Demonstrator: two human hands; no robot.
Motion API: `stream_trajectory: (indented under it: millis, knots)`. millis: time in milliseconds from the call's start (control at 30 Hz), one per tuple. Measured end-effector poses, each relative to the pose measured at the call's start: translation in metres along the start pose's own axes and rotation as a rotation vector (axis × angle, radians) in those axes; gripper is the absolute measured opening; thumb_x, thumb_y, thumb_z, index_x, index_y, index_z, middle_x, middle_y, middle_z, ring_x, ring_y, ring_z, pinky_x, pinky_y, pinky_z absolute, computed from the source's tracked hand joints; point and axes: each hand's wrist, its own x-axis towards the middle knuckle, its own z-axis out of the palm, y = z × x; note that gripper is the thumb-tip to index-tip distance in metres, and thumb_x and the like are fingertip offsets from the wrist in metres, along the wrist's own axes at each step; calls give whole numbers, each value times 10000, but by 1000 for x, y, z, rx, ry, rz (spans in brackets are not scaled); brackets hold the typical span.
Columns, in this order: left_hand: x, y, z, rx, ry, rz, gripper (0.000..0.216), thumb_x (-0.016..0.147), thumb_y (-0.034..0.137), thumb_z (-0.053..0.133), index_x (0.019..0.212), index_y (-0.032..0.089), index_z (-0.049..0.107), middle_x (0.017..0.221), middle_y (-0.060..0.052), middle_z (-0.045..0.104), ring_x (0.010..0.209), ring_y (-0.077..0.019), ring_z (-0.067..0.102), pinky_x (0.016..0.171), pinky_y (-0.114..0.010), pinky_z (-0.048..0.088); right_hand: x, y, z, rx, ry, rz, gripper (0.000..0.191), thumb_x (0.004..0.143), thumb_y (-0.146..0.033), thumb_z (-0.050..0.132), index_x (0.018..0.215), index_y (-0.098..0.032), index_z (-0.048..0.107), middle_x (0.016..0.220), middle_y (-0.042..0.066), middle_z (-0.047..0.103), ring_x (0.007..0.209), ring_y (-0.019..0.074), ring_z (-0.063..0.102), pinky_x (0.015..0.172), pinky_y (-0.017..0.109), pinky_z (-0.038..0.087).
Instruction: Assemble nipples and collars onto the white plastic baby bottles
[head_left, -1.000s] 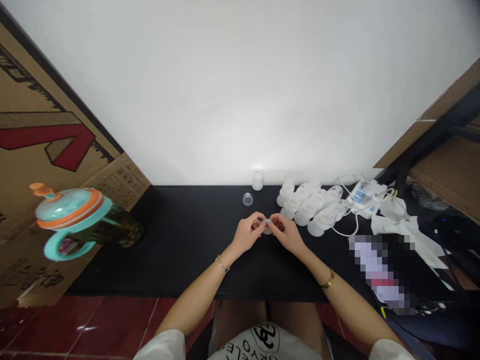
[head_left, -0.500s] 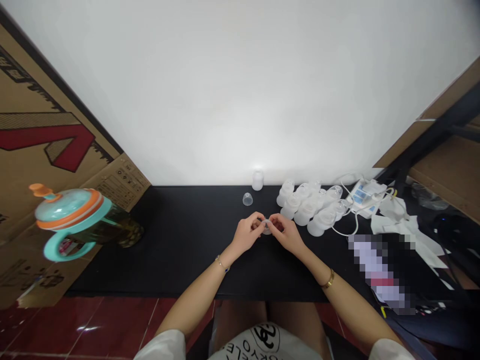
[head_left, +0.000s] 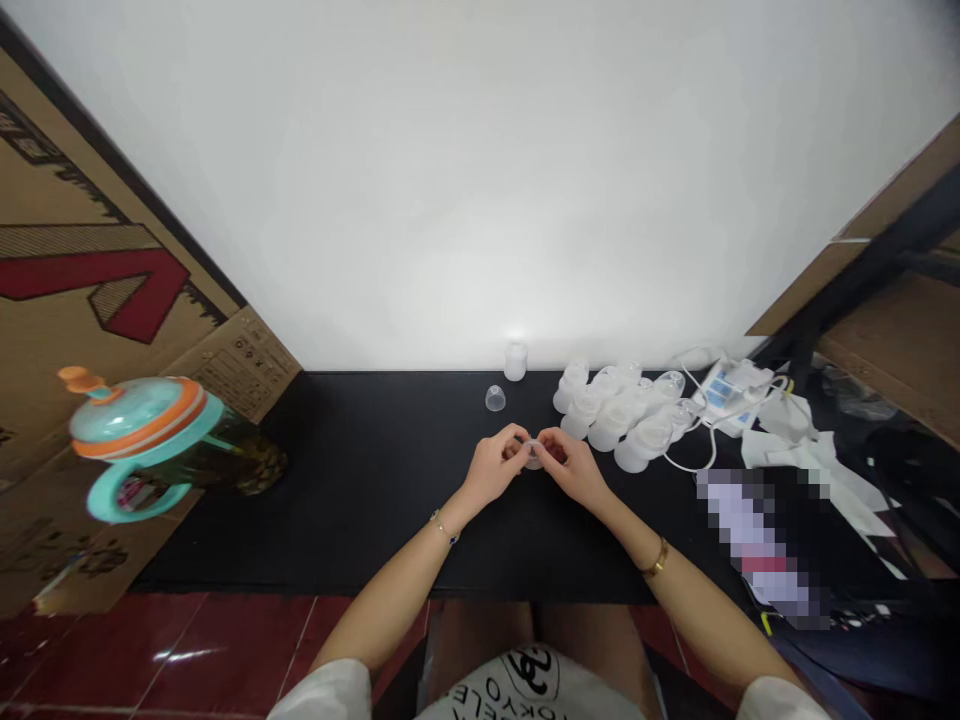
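Note:
My left hand [head_left: 495,467] and my right hand [head_left: 574,464] meet over the middle of the black table [head_left: 360,490]. Both pinch a small translucent plastic ring-shaped part [head_left: 533,453] between fingertips, one hand on each side. A small clear cap [head_left: 495,398] lies just beyond my hands, and a small white bottle [head_left: 515,360] stands behind it by the wall. A cluster of several white plastic bottles [head_left: 619,415] lies to the right of my right hand.
A teal and orange handled jug [head_left: 161,435] stands at the table's left end before cardboard boxes [head_left: 82,300]. White cables and a packet [head_left: 731,395] lie at the back right, with dark bags and papers [head_left: 817,500] beside them. A white wall runs behind.

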Motion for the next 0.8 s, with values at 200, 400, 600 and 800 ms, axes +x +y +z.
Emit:
stream_trajectory:
  millis: [200,400,600,800]
  knots:
    - [0,1,0,10,-1,5,158,917,361,572,925,207,602,623,51,599,527,-111,591,546,-201,439,0,1,1,3,-3,-5,238,957,-433,568,876,-212,604,711,0,625,598,149,567,546,261,428]
    - [0,1,0,42,10,5,142,917,347,569,917,209,601,609,54,594,523,-114,593,555,-209,422,0,2,1,-2,-1,-4,237,954,-434,568,880,-212,604,714,2,628,596,149,569,542,259,429]
    - [0,-1,0,56,7,9,151,920,356,571,919,209,605,611,50,602,529,-117,589,564,-213,417,0,1,1,-24,-1,-14,219,953,-412,566,884,-209,608,713,3,630,594,148,567,546,261,430]
    - [0,-2,0,80,5,14,148,921,353,568,925,211,608,606,51,605,533,-116,585,567,-210,414,0,1,1,-23,0,-21,207,949,-405,565,880,-214,604,721,6,641,600,149,572,547,259,439]
